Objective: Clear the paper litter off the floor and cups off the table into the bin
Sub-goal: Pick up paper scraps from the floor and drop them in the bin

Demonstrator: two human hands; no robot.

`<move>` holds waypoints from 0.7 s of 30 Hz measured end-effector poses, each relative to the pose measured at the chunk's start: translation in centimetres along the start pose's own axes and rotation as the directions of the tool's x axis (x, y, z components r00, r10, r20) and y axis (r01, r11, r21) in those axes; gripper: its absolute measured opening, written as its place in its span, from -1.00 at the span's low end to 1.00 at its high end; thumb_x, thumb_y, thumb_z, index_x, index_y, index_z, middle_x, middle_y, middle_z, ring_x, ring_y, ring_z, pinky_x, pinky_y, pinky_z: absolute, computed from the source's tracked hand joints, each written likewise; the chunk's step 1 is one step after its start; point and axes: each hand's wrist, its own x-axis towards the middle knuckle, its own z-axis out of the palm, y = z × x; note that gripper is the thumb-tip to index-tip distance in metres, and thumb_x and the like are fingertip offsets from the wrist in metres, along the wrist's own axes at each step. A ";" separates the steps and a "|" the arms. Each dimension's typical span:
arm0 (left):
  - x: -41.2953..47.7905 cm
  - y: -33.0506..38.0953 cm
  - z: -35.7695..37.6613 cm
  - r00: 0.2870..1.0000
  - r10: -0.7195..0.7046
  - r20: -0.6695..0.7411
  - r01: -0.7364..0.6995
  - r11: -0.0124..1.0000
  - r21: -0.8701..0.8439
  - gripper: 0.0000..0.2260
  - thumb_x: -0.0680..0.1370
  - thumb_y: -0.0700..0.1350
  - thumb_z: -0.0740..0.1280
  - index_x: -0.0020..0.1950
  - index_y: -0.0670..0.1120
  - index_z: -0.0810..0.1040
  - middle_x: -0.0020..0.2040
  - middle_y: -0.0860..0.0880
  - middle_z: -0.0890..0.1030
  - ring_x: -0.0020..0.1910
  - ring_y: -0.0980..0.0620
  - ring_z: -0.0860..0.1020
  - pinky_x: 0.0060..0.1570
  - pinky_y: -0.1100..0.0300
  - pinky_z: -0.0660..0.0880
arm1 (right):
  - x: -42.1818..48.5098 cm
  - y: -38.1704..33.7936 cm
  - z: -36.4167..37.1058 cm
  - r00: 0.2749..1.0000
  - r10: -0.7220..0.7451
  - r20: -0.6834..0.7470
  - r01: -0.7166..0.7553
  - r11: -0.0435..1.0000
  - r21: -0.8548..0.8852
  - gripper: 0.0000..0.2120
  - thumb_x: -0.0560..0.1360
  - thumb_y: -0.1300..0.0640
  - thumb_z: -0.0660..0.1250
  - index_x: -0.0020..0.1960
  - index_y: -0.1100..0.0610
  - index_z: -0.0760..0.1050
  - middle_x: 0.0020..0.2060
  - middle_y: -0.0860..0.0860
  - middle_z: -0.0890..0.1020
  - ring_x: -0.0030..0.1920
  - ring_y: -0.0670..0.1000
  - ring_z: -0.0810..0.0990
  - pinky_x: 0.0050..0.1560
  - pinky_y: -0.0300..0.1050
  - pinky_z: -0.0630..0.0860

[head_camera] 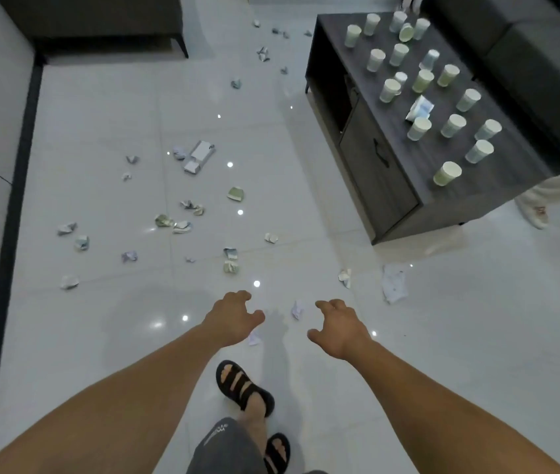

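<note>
Crumpled paper litter (164, 220) lies scattered over the white tiled floor (443, 336), thickest ahead and to my left; one small scrap (297, 309) sits between my hands, and a second scrap (254, 338) shows just beside the left one; my left hand (234, 316) and right hand (336, 326) hover above the floor, fingers loosely curled, holding nothing; paper cups (447, 173) stand on the dark desk (379, 186) to my right, a couple lying tipped; a dark sofa (528, 46) sits just beyond it.

dk sofa (545, 63) top R | blk sandal (237, 384) btm ctr | seat (100, 15) top L
</note>
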 end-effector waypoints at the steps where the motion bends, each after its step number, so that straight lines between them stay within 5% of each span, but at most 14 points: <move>1: 1.3 0.3 0.1 1.000 -0.002 0.015 0.002 1.000 -0.017 -0.44 0.55 0.12 0.25 0.50 -0.04 0.24 0.46 -0.08 0.31 0.36 -0.09 0.36 0.31 0.05 0.34 | 1.3 0.3 -0.1 1.000 0.010 0.016 -0.010 1.000 -0.009 -0.34 0.53 -0.11 0.26 0.55 -0.01 0.11 0.49 0.02 0.18 0.43 0.10 0.23 0.29 0.02 0.37; 10: 15.9 -2.1 7.0 0.986 -0.050 0.161 0.052 0.999 -0.009 -0.44 0.57 0.13 0.22 0.51 -0.05 0.21 0.48 -0.05 0.27 0.42 -0.05 0.30 0.37 0.08 0.28 | 18.0 4.2 5.5 0.991 0.058 0.123 -0.059 0.998 0.006 -0.35 0.51 -0.06 0.29 0.53 0.03 0.16 0.41 0.06 0.29 0.37 0.12 0.32 0.22 0.01 0.41; 14: 24.1 -4.5 13.2 0.975 -0.097 0.199 0.107 0.993 -0.040 -0.43 0.57 0.13 0.23 0.52 -0.03 0.19 0.48 -0.06 0.27 0.41 -0.04 0.31 0.36 0.09 0.28 | 27.3 7.3 10.8 0.990 0.045 0.132 -0.043 0.999 -0.023 -0.37 0.49 -0.04 0.32 0.49 0.04 0.20 0.35 0.07 0.35 0.29 0.12 0.37 0.02 -0.05 0.37; 21: 38.3 -10.0 23.2 0.972 -0.189 0.136 0.204 0.973 -0.105 -0.43 0.57 0.13 0.23 0.52 -0.01 0.19 0.47 -0.05 0.27 0.38 -0.04 0.34 0.31 0.09 0.29 | 41.7 12.8 21.9 0.988 -0.024 0.156 0.034 0.997 -0.063 -0.36 0.48 -0.02 0.34 0.47 0.07 0.18 0.30 0.10 0.37 0.23 0.12 0.40 -0.03 -0.06 0.36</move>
